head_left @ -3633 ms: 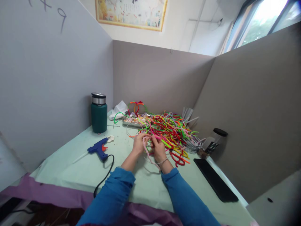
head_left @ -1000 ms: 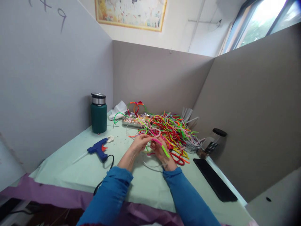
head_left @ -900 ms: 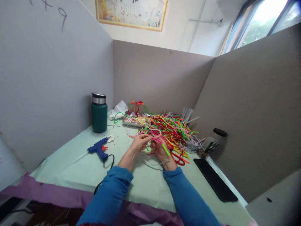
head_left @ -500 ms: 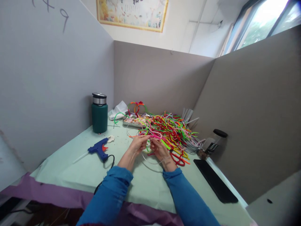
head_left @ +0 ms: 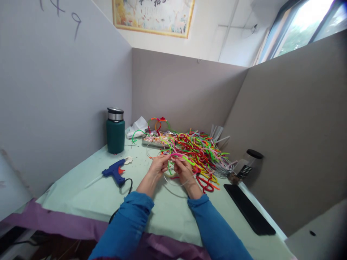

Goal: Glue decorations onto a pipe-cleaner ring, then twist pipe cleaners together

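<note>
My left hand (head_left: 160, 164) and my right hand (head_left: 183, 168) meet over the middle of the table, thumbs and fingers pinched close together. Between them runs a fuzzy pink pipe cleaner (head_left: 176, 155), with a bright green stretch (head_left: 189, 161) past my right fingers. Below the hands curves a thin whitish hoop (head_left: 173, 185), which seems to be joined to the fuzzy piece, though the fingers hide where. Just beyond the hands spreads a tangled heap of coloured pipe cleaners (head_left: 200, 146). A red bent pipe cleaner (head_left: 205, 184) lies right of my right wrist.
On the left are a blue glue gun (head_left: 115, 172) with a black cord and a green flask (head_left: 115, 135). A metal tray (head_left: 151, 143) of small pieces sits at the back. At right, a clear jar (head_left: 245, 166) stands behind a black slab (head_left: 248, 207). Partitions enclose the table.
The pink pipe cleaner and its green end have shifted slightly up and left at the fingertips. Both hands stay pinched in nearly the same place; the whole view has moved a little.
</note>
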The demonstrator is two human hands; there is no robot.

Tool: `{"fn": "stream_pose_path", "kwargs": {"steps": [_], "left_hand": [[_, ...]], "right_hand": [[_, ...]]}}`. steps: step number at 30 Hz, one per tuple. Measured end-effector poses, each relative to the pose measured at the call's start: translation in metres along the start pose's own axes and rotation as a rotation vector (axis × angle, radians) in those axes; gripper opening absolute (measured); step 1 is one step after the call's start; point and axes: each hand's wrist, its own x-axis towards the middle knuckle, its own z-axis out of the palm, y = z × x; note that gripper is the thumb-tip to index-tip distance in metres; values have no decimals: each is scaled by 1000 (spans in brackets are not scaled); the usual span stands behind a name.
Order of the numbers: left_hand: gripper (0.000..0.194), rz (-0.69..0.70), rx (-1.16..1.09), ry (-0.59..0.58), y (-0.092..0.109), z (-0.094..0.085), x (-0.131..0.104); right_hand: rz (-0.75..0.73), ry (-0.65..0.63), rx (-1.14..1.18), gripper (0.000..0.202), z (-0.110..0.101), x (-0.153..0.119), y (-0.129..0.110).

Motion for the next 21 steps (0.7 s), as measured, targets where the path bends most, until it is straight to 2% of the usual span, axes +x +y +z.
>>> {"fn": "stream_pose_path", "kwargs": {"steps": [3,11,18,21], "left_hand": [[33,8,-44,7,1,-1,0],[34,58,-224,100,3,-10,5],[33,45,-162,218,4,-8,4],[29,-29,-140,229,4,-7,3]], "right_hand": [[40,17,115,16,-3,0,-4],[120,-94,361,14,-6,-1,-14],[49,-143,246,21,-12,3,-11],[59,-199,186,26,-13,2,-12]]}}
